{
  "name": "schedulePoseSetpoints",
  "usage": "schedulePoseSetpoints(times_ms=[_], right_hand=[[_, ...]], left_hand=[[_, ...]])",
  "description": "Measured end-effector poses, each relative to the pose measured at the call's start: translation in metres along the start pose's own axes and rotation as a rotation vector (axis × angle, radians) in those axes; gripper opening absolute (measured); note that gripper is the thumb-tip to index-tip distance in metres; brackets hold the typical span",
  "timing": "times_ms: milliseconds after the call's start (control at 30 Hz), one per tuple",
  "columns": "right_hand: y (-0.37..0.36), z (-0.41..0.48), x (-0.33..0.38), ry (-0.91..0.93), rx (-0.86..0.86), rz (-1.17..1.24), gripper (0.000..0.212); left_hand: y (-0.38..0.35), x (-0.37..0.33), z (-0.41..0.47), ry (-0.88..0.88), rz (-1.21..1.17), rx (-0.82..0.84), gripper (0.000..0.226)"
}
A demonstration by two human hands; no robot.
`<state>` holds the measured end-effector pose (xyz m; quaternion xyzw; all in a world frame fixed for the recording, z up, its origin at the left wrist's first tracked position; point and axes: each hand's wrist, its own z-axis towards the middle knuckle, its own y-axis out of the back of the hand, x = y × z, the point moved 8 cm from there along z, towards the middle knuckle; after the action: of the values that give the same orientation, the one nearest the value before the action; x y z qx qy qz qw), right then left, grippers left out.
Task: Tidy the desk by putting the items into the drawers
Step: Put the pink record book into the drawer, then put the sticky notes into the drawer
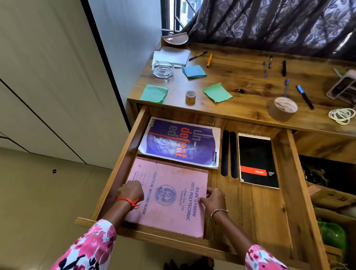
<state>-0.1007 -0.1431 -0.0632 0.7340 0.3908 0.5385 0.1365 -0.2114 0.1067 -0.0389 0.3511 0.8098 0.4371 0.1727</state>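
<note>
I have the pink book (172, 195) by both long sides. My left hand (131, 192) is curled over its left edge beside the drawer (132, 141) wall, fingertips hidden under my knuckles. My right hand (214, 199) pinches the right edge between thumb and fingers. The book lies in the front left part of the drawer, and its far end touches or just overlaps the purple notebook (179, 143).

I judge this to be the settling step: getting the book to lie flat and square. The near corner seems to ride on the drawer's front rail, so I should slide the book a little away from me and lower it level. I should not push it under or over the purple notebook. The left gap is tight, so I want to free those fingers upward and not drag the cover with them. On the right I only need to let go.

The black notepad (256, 159) and two black strips (228, 152) sit well to the right and need no touching. Plenty waits on the desk (243, 102): tape rolls, pens and green paper squares. So I should leave the drawer open.
</note>
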Motion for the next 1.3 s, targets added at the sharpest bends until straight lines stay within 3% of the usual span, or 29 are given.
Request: schedulePoseSetpoints(times_ms=[300, 400, 500, 567, 733, 867, 1067, 1300], right_hand=[[-0.001, -0.009, -0.001, 0.067, 0.126, -0.009, 0.035], [0.007, -0.006, 0.005, 0.109, 0.086, -0.038, 0.024], [0.024, 0.005, 0.020, 0.165, -0.023, -0.062, 0.035], [0.036, 0.015, 0.039, 0.241, -0.083, -0.059, 0.030], [0.064, 0.046, 0.106, 0.457, -0.166, -0.016, 0.016], [0.075, 0.082, 0.161, 0.508, -0.191, 0.055, 0.013], [0.056, 0.130, 0.210, 0.384, -0.099, 0.226, 0.015], [0.015, 0.184, 0.263, 0.312, -0.109, 0.197, 0.020]], left_hand=[[0.004, -0.034, -0.010, -0.161, 0.030, -0.057, 0.030], [0.020, -0.047, -0.012, -0.255, -0.064, -0.170, 0.031], [0.047, -0.063, -0.016, -0.439, -0.265, -0.342, 0.032], [0.070, -0.072, -0.019, -0.570, -0.358, -0.459, 0.032], [0.123, -0.080, -0.014, -0.772, -0.394, -0.657, 0.049], [0.160, -0.081, 0.012, -0.798, -0.431, -0.698, 0.052], [0.189, -0.072, 0.058, -0.720, -0.498, -0.685, 0.055], [0.213, -0.064, 0.124, -0.636, -0.494, -0.655, 0.061]])
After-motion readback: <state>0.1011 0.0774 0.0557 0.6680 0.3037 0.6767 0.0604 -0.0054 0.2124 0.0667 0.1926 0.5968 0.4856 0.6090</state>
